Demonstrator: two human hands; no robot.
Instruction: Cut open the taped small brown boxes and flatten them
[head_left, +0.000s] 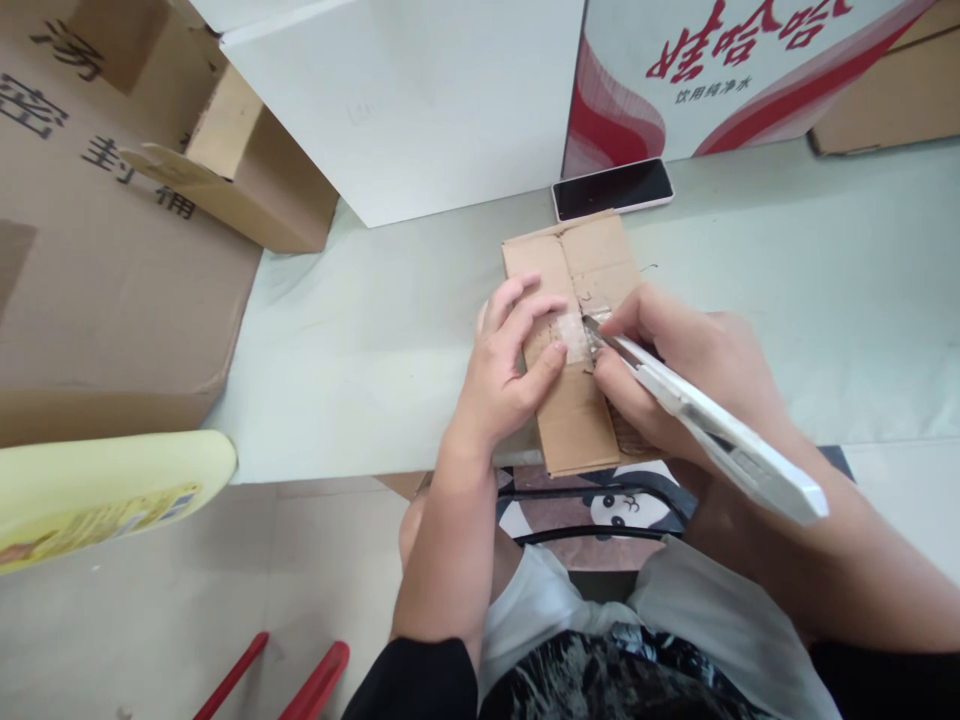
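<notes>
A small cardboard box (pixel 581 425) lies near the front edge of the table, with a strip of clear tape (pixel 571 338) across its middle seam. My left hand (pixel 504 365) rests on the box's left flap, fingers spread and pressing on the cardboard beside the tape. Gripped in my right hand (pixel 694 350) is a white utility knife (pixel 720 430), its handle pointing back toward my forearm. The blade end meets the tape at the seam. My right fingers hide part of the box's right side.
Behind the box a phone (pixel 615 190) lies on the pale table (pixel 352 370). White boxes (pixel 427 110) and a red-and-white carton (pixel 712 80) line the back. Large cardboard boxes (pixel 127 300) stand at the left, with a yellow bottle (pixel 112 490) in front.
</notes>
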